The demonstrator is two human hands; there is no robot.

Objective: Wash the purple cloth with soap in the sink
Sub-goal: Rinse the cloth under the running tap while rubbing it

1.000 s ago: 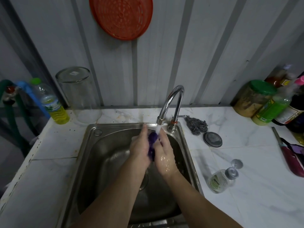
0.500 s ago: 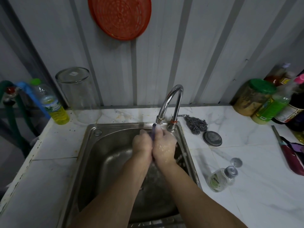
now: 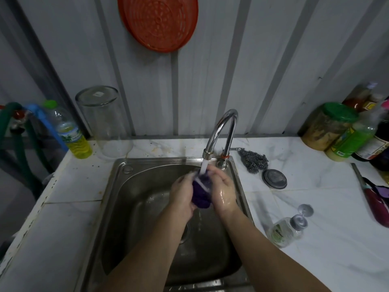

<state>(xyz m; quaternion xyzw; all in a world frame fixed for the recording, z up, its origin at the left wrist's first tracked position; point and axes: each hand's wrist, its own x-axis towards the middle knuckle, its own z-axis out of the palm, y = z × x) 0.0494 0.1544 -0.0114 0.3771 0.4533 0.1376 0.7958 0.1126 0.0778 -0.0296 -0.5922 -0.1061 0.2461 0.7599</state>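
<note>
Over the steel sink [image 3: 117, 199], under the running tap [image 3: 219, 131], I see both hands pressing the purple cloth [image 3: 201, 192] between them. The left hand [image 3: 182, 194] curls round the cloth's left side, and the right hand [image 3: 223, 191], wet and shiny, wraps its fingers over the right side and top. The stream of water lands on the upper end of the bunched cloth, which sits above the basin near its back rim.

The sink is set in a white marble-patterned counter [image 3: 315, 239], with a corrugated grey metal wall [image 3: 263, 60] behind. An orange plastic strainer [image 3: 157, 22] hangs on that wall. On the counter's left stand an upturned clear glass jar [image 3: 104, 121] and a bottle of yellow liquid [image 3: 69, 133] with a green cap. Right of the tap lie a steel wool scourer [image 3: 253, 160] and a round grey lid [image 3: 274, 179]. A small clear soap bottle [image 3: 284, 230] lies on its side just beside the sink's right rim. At the far right, a green-lidded jar [image 3: 328, 128] and several bottles crowd the corner.
</note>
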